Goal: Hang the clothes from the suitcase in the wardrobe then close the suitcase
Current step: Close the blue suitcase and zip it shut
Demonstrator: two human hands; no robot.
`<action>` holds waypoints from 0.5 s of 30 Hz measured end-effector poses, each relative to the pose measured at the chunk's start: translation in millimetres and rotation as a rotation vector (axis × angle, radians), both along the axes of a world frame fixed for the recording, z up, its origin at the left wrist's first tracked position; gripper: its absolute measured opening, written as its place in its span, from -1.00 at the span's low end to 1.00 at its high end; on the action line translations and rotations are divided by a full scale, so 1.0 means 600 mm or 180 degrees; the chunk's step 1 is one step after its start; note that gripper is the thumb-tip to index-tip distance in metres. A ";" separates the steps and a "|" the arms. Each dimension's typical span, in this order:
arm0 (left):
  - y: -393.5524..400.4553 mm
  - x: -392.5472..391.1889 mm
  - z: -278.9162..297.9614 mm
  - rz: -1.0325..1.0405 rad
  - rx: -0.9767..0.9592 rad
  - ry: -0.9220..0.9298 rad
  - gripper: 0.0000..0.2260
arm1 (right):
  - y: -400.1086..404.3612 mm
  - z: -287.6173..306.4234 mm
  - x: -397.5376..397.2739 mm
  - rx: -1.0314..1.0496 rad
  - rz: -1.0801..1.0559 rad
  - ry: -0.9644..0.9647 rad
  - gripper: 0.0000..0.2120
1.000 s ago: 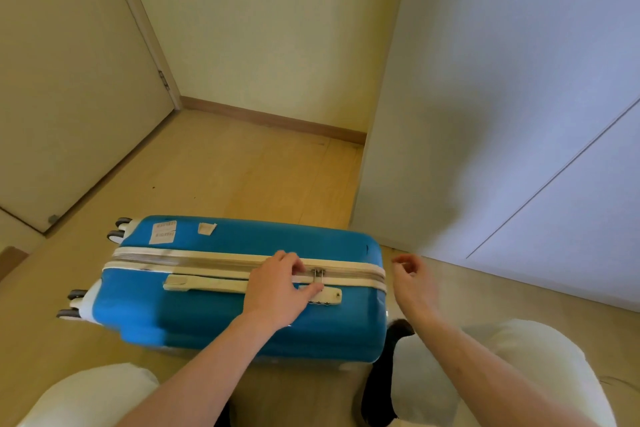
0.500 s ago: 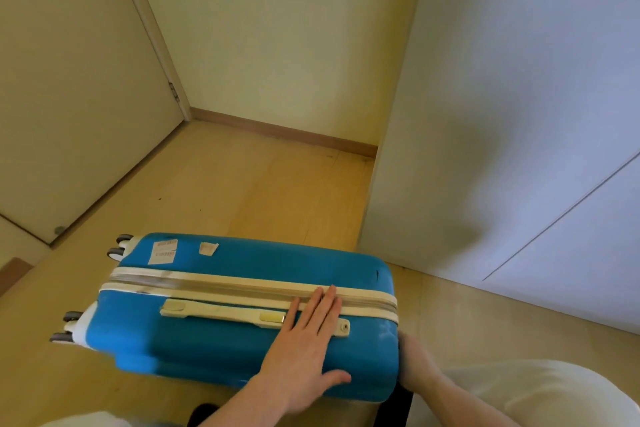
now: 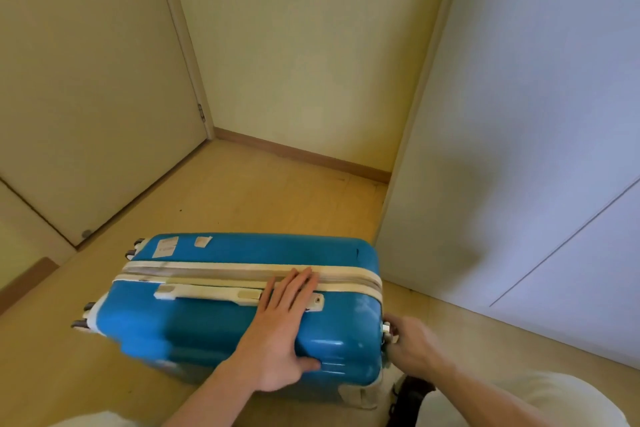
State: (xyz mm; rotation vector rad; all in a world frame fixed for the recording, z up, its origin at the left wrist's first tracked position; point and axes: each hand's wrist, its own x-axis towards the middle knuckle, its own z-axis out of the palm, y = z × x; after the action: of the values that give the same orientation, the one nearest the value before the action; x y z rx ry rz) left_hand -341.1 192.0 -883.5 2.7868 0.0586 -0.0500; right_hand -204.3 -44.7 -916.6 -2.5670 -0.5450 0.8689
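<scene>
Our right hand [image 3: 412, 343] sits at four o'clock, against the suitcase's end; its fingers curl round a small pale metal piece [image 3: 386, 326] at the zip line, though we cannot make out whether this is a zip pull or a lock. Part of that hand is hidden behind the case's corner. The far side of the suitcase and most of its underside are out of our sight, and its wheels [image 3: 135, 250] at nine o'clock show only as dark stubs. Our knees in pale cloth are cut off by the lower edge.

The blue suitcase [image 3: 214, 326] lies on its side at six o'clock, zipped closed, a hard glossy shell with rounded corners. A cream zip band [image 3: 214, 270] runs its length, and a cream moulded handle [image 3: 204, 292] lies flat just beside it. Two worn paper stickers [image 3: 166, 247] cling near the wheel end. Our left hand [image 3: 277, 333] rests flat on the shell, fingers straight, tips over the handle and touching the zip band.

The floor [image 3: 242, 198] is pale wood-look sheeting. A cream door [image 3: 86, 97] stands at ten o'clock, a plain wall at twelve, and the smooth white wardrobe [image 3: 519, 149] at two o'clock, just beside the suitcase.
</scene>
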 end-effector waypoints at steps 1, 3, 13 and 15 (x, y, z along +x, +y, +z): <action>0.012 -0.010 0.015 0.0059 -0.0025 -0.0109 0.15 | 0.009 0.021 -0.003 0.0074 0.0046 -0.0076 -0.57; 0.033 -0.029 0.042 0.0149 -0.0097 -0.0335 0.12 | 0.024 0.055 -0.009 0.0274 0.0084 -0.0177 -0.67; 0.148 -0.099 0.121 0.1151 -0.0975 -0.1451 -0.01 | 0.143 0.231 -0.054 0.1218 0.0206 -0.0732 -0.96; 0.168 -0.110 0.130 0.1329 -0.1206 -0.1568 -0.06 | 0.168 0.255 -0.067 0.1328 0.0130 -0.0780 -0.95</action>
State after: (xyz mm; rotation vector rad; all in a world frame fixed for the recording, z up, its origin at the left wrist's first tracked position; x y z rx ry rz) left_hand -406.8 292.7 -805.4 2.2833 0.4505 0.6522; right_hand -244.4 56.3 -763.4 -2.2902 -0.7625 0.3975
